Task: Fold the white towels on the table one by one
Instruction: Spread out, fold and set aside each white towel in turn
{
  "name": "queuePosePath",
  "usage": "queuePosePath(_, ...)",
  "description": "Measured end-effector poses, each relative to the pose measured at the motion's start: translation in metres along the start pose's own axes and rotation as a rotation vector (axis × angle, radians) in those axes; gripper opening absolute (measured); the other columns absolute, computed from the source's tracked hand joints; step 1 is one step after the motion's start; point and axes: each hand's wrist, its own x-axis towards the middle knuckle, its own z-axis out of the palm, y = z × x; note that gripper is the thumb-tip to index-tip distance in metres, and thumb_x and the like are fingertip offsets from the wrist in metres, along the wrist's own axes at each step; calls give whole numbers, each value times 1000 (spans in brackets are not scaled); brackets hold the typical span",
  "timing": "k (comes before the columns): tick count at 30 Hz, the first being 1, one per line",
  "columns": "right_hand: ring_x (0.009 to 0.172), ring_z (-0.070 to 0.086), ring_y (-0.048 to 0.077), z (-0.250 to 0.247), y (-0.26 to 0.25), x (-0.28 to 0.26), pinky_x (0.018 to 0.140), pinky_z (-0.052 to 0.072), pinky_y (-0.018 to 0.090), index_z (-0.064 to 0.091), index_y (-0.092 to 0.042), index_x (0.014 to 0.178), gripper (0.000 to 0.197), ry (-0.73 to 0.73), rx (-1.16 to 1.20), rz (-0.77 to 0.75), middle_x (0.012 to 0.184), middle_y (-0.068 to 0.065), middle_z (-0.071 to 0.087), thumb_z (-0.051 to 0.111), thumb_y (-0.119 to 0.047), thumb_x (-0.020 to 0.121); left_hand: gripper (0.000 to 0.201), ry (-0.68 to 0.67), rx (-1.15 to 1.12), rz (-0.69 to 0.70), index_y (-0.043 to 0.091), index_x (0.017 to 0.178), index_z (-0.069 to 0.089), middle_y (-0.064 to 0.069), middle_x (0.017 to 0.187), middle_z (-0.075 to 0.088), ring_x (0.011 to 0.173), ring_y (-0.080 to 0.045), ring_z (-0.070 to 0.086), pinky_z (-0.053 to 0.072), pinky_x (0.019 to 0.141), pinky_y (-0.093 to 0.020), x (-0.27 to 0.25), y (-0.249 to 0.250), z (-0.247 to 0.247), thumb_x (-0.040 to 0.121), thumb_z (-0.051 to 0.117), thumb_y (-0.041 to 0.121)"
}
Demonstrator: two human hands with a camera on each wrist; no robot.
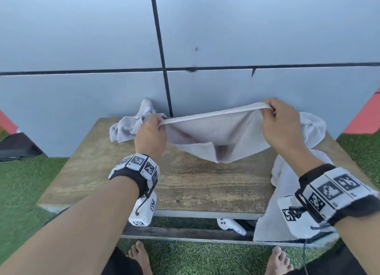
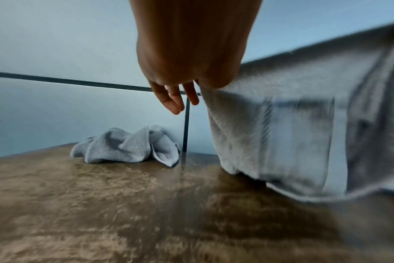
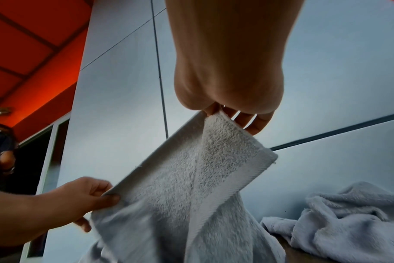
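A white towel [image 1: 216, 130] hangs stretched between my two hands above the wooden table [image 1: 185, 184]. My left hand [image 1: 159, 123] pinches its hemmed top edge at the left end. My right hand [image 1: 271, 110] pinches the same edge at the right end, held a little higher. The towel's lower part sags to a point just above the tabletop. In the right wrist view the towel [image 3: 191, 178] runs from my right hand [image 3: 216, 113] down to my left hand [image 3: 106, 194]. In the left wrist view the towel [image 2: 281, 133] drops from my left hand [image 2: 200, 85].
A crumpled white towel [image 1: 127, 126] lies at the table's far left corner, against the grey panelled wall [image 1: 82, 38]. More white towels [image 1: 287, 182] are heaped at the right side and hang over the front edge. Green turf [image 1: 20, 182] surrounds the table.
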Motion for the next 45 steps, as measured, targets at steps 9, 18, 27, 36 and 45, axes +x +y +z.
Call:
queuePosePath(9,112,54,24,-3,-11,-2,92,46,38,59,-18,127,39,-160,-72,127,123,6,60,63,-17,88,28,-116,-334,-56,16,71,48,7,59,40,49,-10,34,33,50,-23,15,38,-43,97,46,26)
queuePosePath(18,68,51,25,47,-64,-27,65,37,38,44,-22,65,33,-413,-84,-237,61,-4,49,61,-26,93,16,-513,-266,341,8,84,62,7,61,46,49,-2,37,30,50,-15,-4,94,-43,94,64,21)
queuePosePath(27,71,49,29,26,-38,-7,59,32,39,45,-14,70,23,-195,-86,-28,66,0,50,48,-14,93,38,-400,-115,117,3,69,51,-1,57,37,53,-12,34,29,53,-27,5,32,-46,98,59,27)
queuePosePath(36,110,49,29,42,-56,-21,97,41,43,65,-22,113,30,-365,-185,-241,108,3,62,63,-41,89,11,-441,-277,322,13,79,69,8,65,59,60,-3,49,36,57,-18,-4,85,-26,89,66,14)
queuePosePath(45,83,62,24,26,-43,-12,77,47,38,63,-12,83,24,-228,-92,-141,80,2,67,58,-31,96,42,-371,-197,221,18,62,40,5,57,39,51,-10,35,27,51,-23,-6,66,-15,97,61,27)
